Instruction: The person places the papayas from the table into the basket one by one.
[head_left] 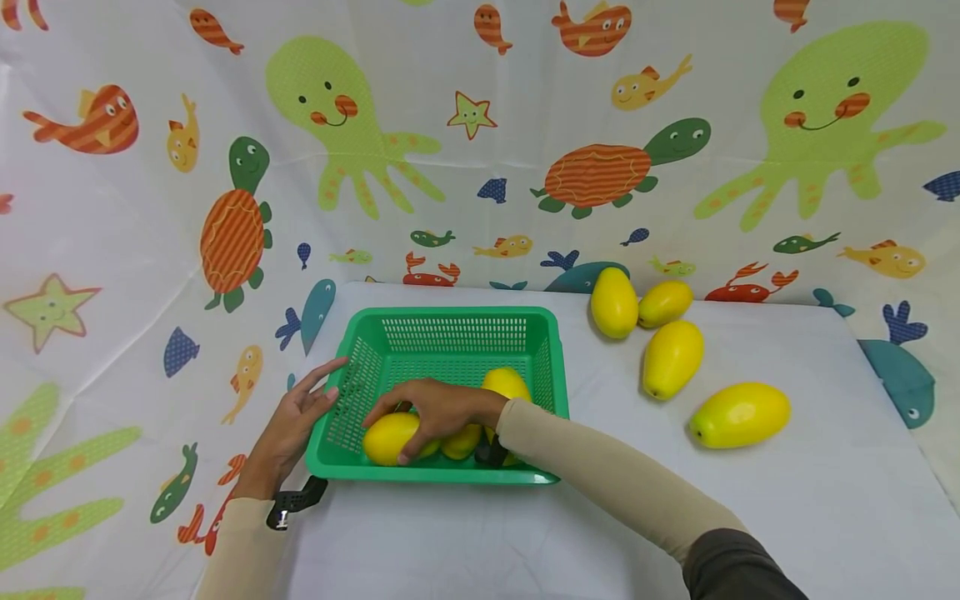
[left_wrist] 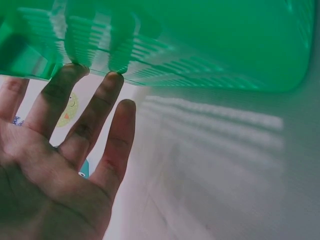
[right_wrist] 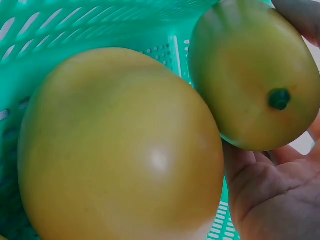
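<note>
White cloth with cartoon sea animals (head_left: 517, 100) hangs behind and at left; white-covered worktop (head_left: 840, 500) in front. Green basket (head_left: 450, 314) sits on the left part of the worktop, with slotted walls and yellow fruit inside.

Right hand (head_left: 435, 408) reaches into the basket, fingers and thumb curled round one yellow fruit, the gripped fruit (head_left: 390, 440), at the near left of the basket, inside the near wall. Right wrist view shows a green nub on its end and a larger-looking fruit (right_wrist: 120, 150) just beside it. More fruit in the basket: one at the right (head_left: 506, 382), partly behind the right wrist, and one in the middle (head_left: 461, 442), partly covered by the hand. Exact count unclear.

Left hand (head_left: 296, 425) is at the basket's left wall, fingers mostly straight and spread, fingertips against the wall, gripping nothing.

Four loose fruits lie right of the basket: two at the far side, upright-looking one (head_left: 614, 302) and smaller one (head_left: 666, 302), then one nearer (head_left: 672, 360), and one nearest and farthest right (head_left: 741, 415), lying sideways. Black strap (head_left: 300, 498) on left wrist, beige sleeves (head_left: 615, 475) on both arms.
</note>
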